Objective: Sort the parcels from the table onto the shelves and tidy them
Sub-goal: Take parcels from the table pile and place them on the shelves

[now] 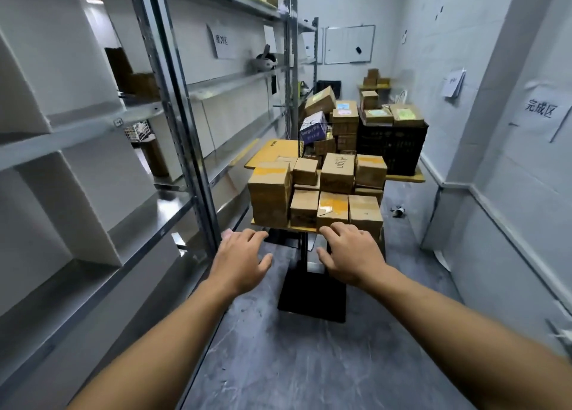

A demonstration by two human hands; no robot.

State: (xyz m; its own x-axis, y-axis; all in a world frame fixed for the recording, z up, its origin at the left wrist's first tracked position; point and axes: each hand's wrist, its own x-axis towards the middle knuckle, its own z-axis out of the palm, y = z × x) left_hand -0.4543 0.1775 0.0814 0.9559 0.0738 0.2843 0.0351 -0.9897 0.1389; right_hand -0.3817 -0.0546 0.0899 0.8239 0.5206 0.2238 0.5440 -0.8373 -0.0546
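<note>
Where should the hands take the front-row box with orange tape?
Probably from the front, over its top: the taped box appears to sit tight between neighbours, so its sides are blocked. Slide it forward, then grip both sides.

A whiteboard (349,44) hangs on the back wall (346,7), a paper sign (543,112) on the right wall (526,199).

Single wide-angle view, taken from head height and directed forward and down, along the shelves (77,131) framed on the left. The left hand (240,261) and right hand (353,255) are seen nearest, stretched out ahead; the table (312,295) is framed just beyond them, and a whiteboard (349,44) is seen at the far end.
</note>
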